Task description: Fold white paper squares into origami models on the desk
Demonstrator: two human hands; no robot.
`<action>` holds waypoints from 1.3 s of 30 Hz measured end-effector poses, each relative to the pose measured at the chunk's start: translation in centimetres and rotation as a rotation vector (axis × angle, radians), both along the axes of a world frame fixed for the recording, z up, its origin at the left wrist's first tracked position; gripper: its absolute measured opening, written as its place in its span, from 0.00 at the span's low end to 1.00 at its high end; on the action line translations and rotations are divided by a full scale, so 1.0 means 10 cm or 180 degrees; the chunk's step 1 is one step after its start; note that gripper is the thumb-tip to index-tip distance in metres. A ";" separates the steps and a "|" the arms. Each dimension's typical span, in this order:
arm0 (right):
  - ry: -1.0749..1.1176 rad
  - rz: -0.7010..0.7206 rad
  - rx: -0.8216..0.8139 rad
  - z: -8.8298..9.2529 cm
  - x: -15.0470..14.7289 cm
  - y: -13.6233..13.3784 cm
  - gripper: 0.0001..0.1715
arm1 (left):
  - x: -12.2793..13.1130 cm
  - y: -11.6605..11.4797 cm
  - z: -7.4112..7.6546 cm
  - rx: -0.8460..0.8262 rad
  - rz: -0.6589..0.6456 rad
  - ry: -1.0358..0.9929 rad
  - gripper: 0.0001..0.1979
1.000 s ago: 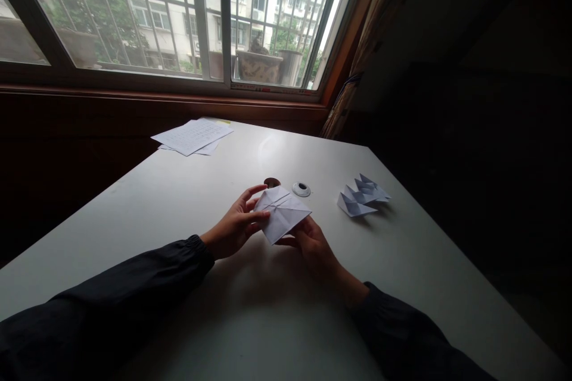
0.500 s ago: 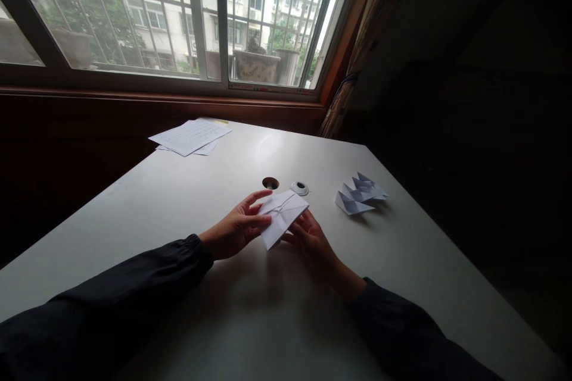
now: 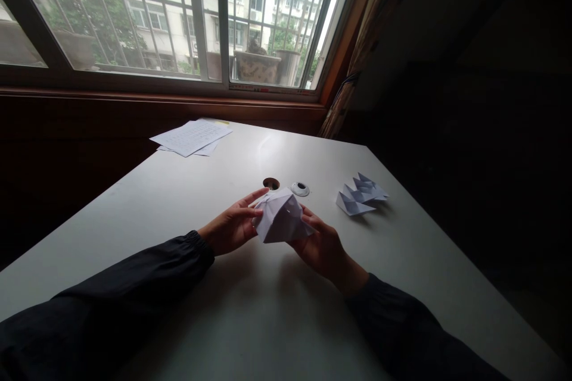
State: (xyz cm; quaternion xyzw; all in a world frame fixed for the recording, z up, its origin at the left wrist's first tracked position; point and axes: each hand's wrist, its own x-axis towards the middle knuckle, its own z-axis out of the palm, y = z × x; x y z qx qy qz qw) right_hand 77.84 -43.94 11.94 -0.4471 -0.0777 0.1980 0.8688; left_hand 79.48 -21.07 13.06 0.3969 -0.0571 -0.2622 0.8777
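A folded white paper (image 3: 280, 220) is held just above the white table (image 3: 223, 309), between both hands. My left hand (image 3: 230, 226) grips its left side, fingertips pinched on the edge and the forefinger stretched along the top. On the other side, my right hand (image 3: 322, 245) clasps the paper, thumb on top and fingers beneath. The paper bulges upward into a tent-like shape with creases across it. Both arms wear dark sleeves.
Several finished folded paper shapes (image 3: 360, 193) lie at the right of the table. A stack of printed sheets (image 3: 192, 136) rests at the far edge by the window. A round cable hole (image 3: 270, 183) and its white cap (image 3: 300, 189) sit just beyond the hands.
The paper went from a flat creased square to a narrower fold, then to a raised, puffed shape. My right hand moved from under the paper to its right side.
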 end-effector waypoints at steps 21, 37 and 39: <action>-0.0201 0.0272 -0.0456 0.12 0.02 -0.07 0.40 | 0.03 -0.09 -0.07 0.1050 -0.0415 -0.1052 0.26; 0.0135 0.0401 -0.0045 0.10 0.06 -0.02 0.33 | 0.04 -0.01 -0.03 0.1547 0.0017 -0.2884 0.38; 0.0230 0.0663 0.0093 0.10 0.05 -0.06 0.32 | 0.04 -0.02 -0.07 0.1479 -0.0061 -0.2821 0.36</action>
